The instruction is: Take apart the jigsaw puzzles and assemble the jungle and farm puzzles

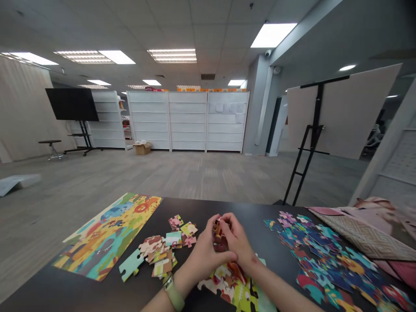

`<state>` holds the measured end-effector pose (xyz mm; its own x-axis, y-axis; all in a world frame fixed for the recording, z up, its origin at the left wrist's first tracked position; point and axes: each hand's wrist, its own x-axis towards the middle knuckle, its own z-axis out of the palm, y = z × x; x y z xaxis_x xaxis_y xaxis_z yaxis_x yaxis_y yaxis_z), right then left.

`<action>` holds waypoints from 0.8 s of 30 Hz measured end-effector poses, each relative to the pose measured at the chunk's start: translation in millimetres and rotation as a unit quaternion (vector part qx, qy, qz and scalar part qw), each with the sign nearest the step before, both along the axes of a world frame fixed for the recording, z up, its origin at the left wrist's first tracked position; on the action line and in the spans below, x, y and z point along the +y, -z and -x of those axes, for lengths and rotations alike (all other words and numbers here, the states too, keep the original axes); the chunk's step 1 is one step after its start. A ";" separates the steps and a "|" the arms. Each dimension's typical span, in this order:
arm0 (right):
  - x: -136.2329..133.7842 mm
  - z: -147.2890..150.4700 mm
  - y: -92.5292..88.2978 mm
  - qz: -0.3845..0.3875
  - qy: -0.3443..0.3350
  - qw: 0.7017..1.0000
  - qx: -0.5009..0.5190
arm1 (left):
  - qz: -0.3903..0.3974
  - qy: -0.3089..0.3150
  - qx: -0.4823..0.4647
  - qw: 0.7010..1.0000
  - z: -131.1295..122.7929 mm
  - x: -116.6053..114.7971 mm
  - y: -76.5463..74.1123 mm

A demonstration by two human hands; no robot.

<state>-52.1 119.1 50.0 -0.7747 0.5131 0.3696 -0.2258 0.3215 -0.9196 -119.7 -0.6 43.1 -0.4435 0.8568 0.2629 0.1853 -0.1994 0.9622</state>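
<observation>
Black matte counter [195,208] fills the lower frame and carries everything below.

- Large rectangular jigsaw in yellow, teal and orange cardboard [110,234]: flat on the counter's left part, all pieces joined, near edge close to the counter's edge.
- Wide spread of blue, pink and teal jigsaw pieces [321,255]: right part of the counter, loosely joined, outline ragged.
- Folded patterned beige-and-pink cloth [367,234]: far right, just beside that spread.
- Part-built jigsaw patch in green, white and red [232,284]: near edge, centre, partly under both wrists.
- Heap of loose mixed-colour jigsaw pieces [159,251]: between the large jigsaw and the hands, some overlapping. A single pale teal jigsaw piece [130,265] lies just left of it.
- Left hand [203,255]: fingers curled in, grasping from the left. Pale green watch strap [174,295] on its wrist.
- Right hand [238,242]: fingertips closed down from the right, touching the left hand.
- Small red-and-orange cardboard jigsaw piece [217,229]: pinched between the fingertips of both hands, raised above the counter at centre, just beyond the part-built patch. Whether it is one piece or two pressed together: cannot tell.
</observation>
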 end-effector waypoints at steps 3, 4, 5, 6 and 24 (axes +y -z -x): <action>-3.2 -3.9 -8.1 0.094 -0.062 0.994 0.005 | 0.013 -0.029 0.048 0.998 6.2 -2.6 2.4; -3.7 -5.7 -11.3 0.127 -0.087 0.988 0.009 | 0.011 -0.039 0.061 0.997 8.3 -2.9 3.6; -4.3 -7.4 -14.2 0.152 -0.107 0.982 0.012 | 0.006 -0.044 0.065 0.997 9.8 -2.6 5.0; -5.2 -8.7 -16.4 0.162 -0.121 0.979 0.016 | 0.001 -0.047 0.061 0.997 10.7 -2.0 6.3; 20.6 -28.8 -16.5 -0.182 0.052 0.981 -0.041 | -0.031 -0.130 -0.100 0.986 34.9 -8.6 7.7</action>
<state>-23.3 139.6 66.5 -0.7606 0.4363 0.4808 -0.1042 0.6489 -0.7537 -154.6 -9.2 35.4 -0.6949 0.6918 0.1961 0.0452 -0.2302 0.9721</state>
